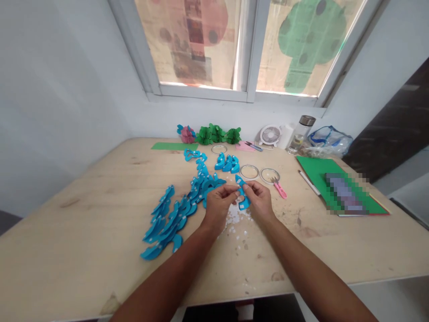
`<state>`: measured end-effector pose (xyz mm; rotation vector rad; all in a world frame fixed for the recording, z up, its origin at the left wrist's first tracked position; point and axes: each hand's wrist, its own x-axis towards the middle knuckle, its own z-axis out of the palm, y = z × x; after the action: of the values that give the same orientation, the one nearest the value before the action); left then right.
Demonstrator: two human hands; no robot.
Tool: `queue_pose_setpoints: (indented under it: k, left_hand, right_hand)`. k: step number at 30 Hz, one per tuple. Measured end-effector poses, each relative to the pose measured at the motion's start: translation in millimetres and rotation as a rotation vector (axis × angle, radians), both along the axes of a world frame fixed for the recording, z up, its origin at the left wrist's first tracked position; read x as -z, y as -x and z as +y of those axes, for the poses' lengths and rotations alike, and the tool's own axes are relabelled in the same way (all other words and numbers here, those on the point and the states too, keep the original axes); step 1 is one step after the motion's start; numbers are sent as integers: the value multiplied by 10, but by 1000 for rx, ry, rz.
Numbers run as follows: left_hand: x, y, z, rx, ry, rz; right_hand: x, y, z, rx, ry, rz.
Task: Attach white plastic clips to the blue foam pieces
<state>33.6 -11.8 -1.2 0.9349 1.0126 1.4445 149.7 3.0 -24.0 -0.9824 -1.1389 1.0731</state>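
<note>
Head view: white scraps (233,215) dotting tabletop (318,255); just beyond, right hand (261,200) pinching curved blue piece (245,204), left hand (219,203) fingertips at its edge, exact grip can't tell. Blue pile (201,187) leftward, pink snips (280,190) right, green paper shapes (217,134) farther, near wall (201,112).

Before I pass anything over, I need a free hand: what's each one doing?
Left hand: pinched closed at the curved blue paper-like piece; its grip cannot be told.
Right hand: closed, holding that piece.
</note>
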Motion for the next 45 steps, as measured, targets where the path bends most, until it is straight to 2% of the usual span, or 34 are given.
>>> queue_pose_setpoints:
  k: [7, 15, 20, 28, 36, 41, 45]
  left_hand:
    - [16, 60, 65, 72, 37, -19]
    - [-147, 287, 122, 326, -56, -57]
    - [-126, 301, 125, 310, -56, -58]
    - [-123, 308, 132, 279, -20, -60]
    - [-95, 292, 145, 245, 65, -137]
    - [-101, 275, 153, 197, 70, -95]
    - [-101, 301, 160, 245, 156, -85]
  right_hand:
    - [4, -2, 6, -13, 37, 27]
    - [-104, 40, -69, -228, 188, 233]
    - [-130, 48, -94, -265, 215, 240]
    - [-68, 37, -66, -264, 164, 197]
    - [-60, 36, -62, -228, 97, 39]
    - [-64, 34, -68, -201, 92, -9]
    - [-45, 24, -64, -193, 80, -31]
